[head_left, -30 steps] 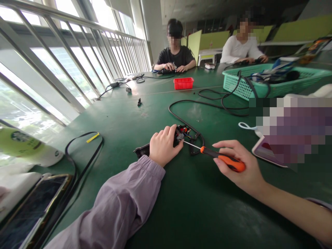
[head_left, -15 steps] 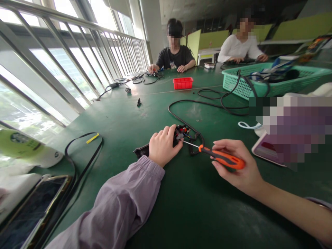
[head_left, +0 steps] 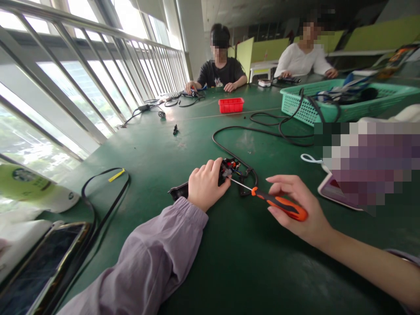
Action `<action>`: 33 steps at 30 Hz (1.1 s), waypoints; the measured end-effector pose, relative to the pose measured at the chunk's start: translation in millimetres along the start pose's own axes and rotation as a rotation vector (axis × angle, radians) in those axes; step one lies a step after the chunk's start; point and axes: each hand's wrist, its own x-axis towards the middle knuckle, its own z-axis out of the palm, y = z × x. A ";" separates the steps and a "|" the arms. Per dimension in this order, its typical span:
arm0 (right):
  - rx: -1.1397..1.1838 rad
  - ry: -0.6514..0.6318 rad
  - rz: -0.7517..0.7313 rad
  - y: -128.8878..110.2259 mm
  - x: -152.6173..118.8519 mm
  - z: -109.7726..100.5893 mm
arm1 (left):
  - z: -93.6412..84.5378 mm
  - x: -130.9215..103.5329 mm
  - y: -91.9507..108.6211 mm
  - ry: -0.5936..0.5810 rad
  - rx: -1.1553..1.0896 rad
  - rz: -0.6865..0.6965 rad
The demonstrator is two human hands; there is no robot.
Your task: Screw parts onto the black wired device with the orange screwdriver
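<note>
My left hand (head_left: 206, 186) is wrapped over a black device (head_left: 180, 191), pressing it to the green table. At the device's right end, an opened part (head_left: 231, 165) shows red, orange and blue bits and wires. My right hand (head_left: 303, 208) holds an orange and black screwdriver (head_left: 282, 204) by its handle, with the forefinger raised off it. The screwdriver's metal shaft points left, and its tip meets the opened part beside my left thumb. A black cable (head_left: 229, 127) runs from the device.
A red tray (head_left: 231, 105) and a small black piece (head_left: 175, 130) lie beyond my hands. At right are a green basket (head_left: 297, 107) and a purple-edged item (head_left: 334, 190); at left, a phone (head_left: 46, 267) and a strap (head_left: 126, 186). Two people sit across the table.
The screwdriver's handle has tilted slightly downward at its far end, and the fingers of my right hand have loosened and shifted on it. My left hand has stayed in place.
</note>
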 end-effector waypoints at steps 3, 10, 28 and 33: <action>-0.030 -0.037 0.056 -1.0 -1.3 0.3 | 0.2 -0.2 0.3 0.012 -0.007 0.006; 0.044 0.071 -0.029 0.5 0.0 1.1 | -1.7 -0.1 1.2 0.005 -0.004 -0.002; -0.029 0.026 0.013 0.5 -2.3 1.1 | -0.9 0.1 0.2 0.002 -0.009 0.001; 0.041 0.030 -0.040 2.4 -1.5 1.8 | -1.5 0.1 0.7 0.000 -0.012 -0.007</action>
